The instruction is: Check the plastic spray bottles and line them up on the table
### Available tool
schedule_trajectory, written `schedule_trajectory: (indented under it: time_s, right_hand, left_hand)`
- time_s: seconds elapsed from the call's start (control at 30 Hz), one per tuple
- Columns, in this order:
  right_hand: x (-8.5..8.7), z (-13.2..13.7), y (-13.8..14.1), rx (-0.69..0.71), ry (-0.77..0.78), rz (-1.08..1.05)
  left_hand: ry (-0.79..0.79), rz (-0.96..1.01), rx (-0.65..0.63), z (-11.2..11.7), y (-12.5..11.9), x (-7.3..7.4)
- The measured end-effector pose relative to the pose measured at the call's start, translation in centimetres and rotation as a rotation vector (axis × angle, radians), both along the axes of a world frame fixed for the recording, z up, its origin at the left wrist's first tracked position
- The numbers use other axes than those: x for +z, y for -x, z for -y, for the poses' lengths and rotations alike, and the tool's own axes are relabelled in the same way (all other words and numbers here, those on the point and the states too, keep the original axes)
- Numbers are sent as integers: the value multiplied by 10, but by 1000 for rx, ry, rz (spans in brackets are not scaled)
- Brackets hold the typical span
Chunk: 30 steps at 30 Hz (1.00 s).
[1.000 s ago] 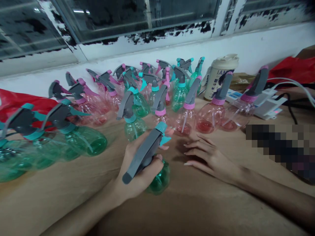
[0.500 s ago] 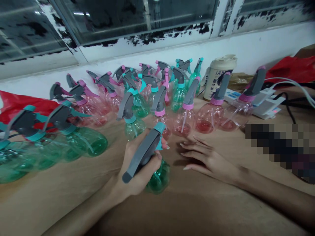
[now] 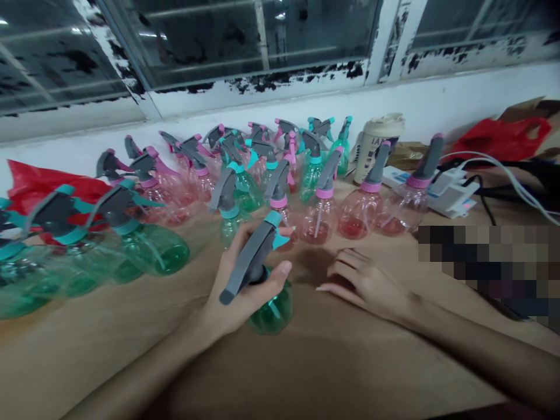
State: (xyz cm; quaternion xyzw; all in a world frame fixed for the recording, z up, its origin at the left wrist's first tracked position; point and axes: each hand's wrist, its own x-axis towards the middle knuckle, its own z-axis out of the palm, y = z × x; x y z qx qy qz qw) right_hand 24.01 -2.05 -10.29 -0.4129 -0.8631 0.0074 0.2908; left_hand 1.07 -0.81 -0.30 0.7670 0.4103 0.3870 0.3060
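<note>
My left hand (image 3: 238, 297) is around the neck of a green spray bottle (image 3: 273, 309) with a grey and teal trigger head. Its thumb stretches out in front of the neck, and the other fingers are partly hidden behind the head. The bottle stands upright on the table, some green liquid inside. My right hand (image 3: 367, 283) rests on the table to the right, holding nothing, its fingers loosely bent and the thumb apart. Just beyond the hands stand a teal-collared spray bottle (image 3: 233, 224) and a pink spray bottle (image 3: 319, 221).
Green spray bottles (image 3: 160, 248) line the left side, with a red plastic bag (image 3: 52, 181) behind. More pink and green bottles crowd toward the wall. A coffee cup (image 3: 371, 154), a power strip (image 3: 450, 198) with cables and another red bag (image 3: 499, 140) are at right.
My left thumb has straightened away from the bottle's neck. The fingers of my right hand, spread before, are now more bent. The view has tilted slightly upward.
</note>
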Motion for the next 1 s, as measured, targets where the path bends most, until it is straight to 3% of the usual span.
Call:
schedule_trajectory:
  time_s: [0.17,0.37,0.6,0.83,1.0]
  right_hand:
    - [-2,-3,3,-8,-22,71]
    - [-2,-5,7,5,-28,214]
    - [0,-4,8,9,-22,213]
    - [-2,-1,9,5,39,111]
    - [-1,4,10,-25,67,85]
  left_hand:
    - [-14,-22,17,2,8,-3]
    - [-19,-84,43,13,28,-21]
    - [-64,-183,122,26,33,-35]
    - [-70,-214,151,29,34,-33]
    - [-38,-203,178,32,48,-29]
